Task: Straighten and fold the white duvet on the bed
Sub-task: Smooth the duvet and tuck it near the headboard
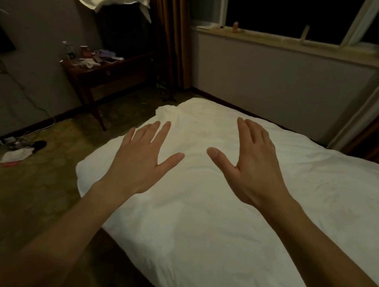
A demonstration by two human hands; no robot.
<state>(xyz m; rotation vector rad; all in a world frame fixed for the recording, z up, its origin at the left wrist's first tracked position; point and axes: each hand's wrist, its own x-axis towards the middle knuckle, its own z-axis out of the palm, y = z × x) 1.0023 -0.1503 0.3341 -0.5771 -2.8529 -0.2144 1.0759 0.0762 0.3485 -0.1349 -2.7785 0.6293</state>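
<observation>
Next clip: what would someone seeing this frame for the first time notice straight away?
Two bare hands, the left hand and right hand, stretch out flat with straight fingers above the middle of the wrinkled white fabric duvet, which fills the frame's lower centre. Its far end is bunched up near the floor. Behind on the left, a dark wooden side table stands cluttered against the wall.

Left hand (139,161) and right hand (252,160) are extended palm-down over the white duvet (208,217), fingers straight and spread; contact cannot be confirmed. Duvet lies spread on the bed, lightly wrinkled. A cluttered desk (108,70) stands beyond.
</observation>
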